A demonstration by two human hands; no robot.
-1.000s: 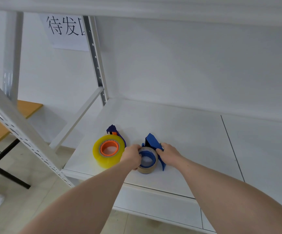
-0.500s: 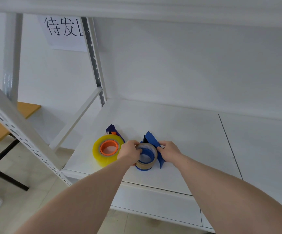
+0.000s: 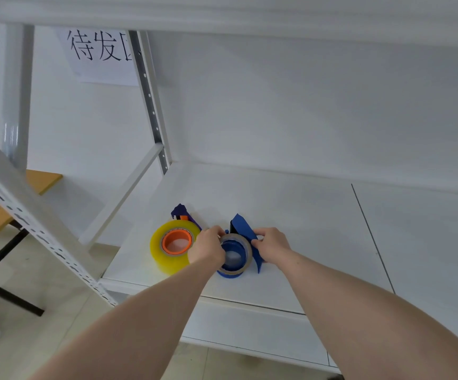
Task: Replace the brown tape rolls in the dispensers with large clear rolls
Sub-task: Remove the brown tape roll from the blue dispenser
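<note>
Working on the second dispenser, by the look of it. Left hand (image 3: pixel 208 249) curled round the near-left edge of the brown roll (image 3: pixel 236 253), fingers clamped on its rim; right hand (image 3: pixel 270 245) pinching the blue dispenser (image 3: pixel 245 234) just right of the roll, fingertips pressed against the blue plate. Brown roll tilted and riding high on the blue hub (image 3: pixel 229 271), whose lower lip shows beneath it, so probably half lifted off, not yet free. Just left of the left knuckles, almost touching them, a large clear roll (image 3: pixel 167 256) with an orange core, sitting on another dispenser (image 3: pixel 180 211) whose dark blue tip pokes out behind; likely one swap already finished, though the seating underneath stays hidden. No spare clear roll anywhere on the white shelf (image 3: pixel 304 215). Left to do: pull the brown roll clear, find a fresh clear one, seat it.
</note>
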